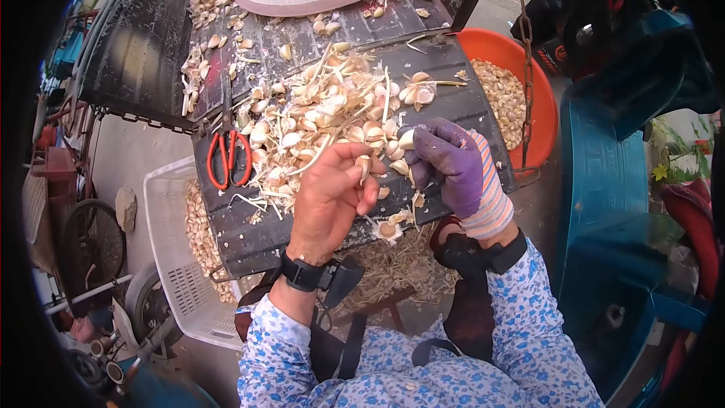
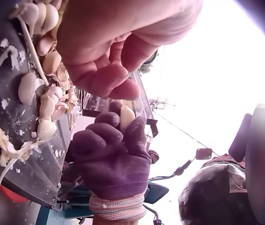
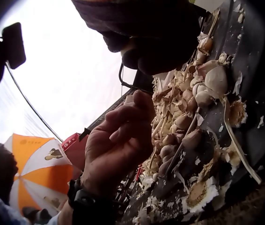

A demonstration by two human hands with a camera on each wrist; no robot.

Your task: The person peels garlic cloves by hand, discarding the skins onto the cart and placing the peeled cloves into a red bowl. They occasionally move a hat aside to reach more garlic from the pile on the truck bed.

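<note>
In the head view my bare left hand (image 1: 325, 196) pinches a garlic clove (image 1: 364, 168) between thumb and fingers. Just to its right, my right hand (image 1: 457, 170), in a purple glove with a striped cuff, pinches another pale garlic clove (image 1: 407, 140). That clove (image 2: 127, 118) shows between gloved thumb and fingertips in the left wrist view. Both hands hover over the near edge of a dark ridged board (image 1: 249, 234). Behind them spreads a heap of garlic cloves (image 1: 317, 109) mixed with dry stalks and skins. A garlic stub (image 1: 387, 231) lies near the front edge.
Red-handled scissors (image 1: 229, 160) lie left of the heap. A wide-brimmed hat (image 1: 321, 0) rests at the back. Cloves fill a white crate (image 1: 170, 257) at lower left and an orange basin (image 1: 544, 117) at right, where a chain (image 1: 526, 53) hangs.
</note>
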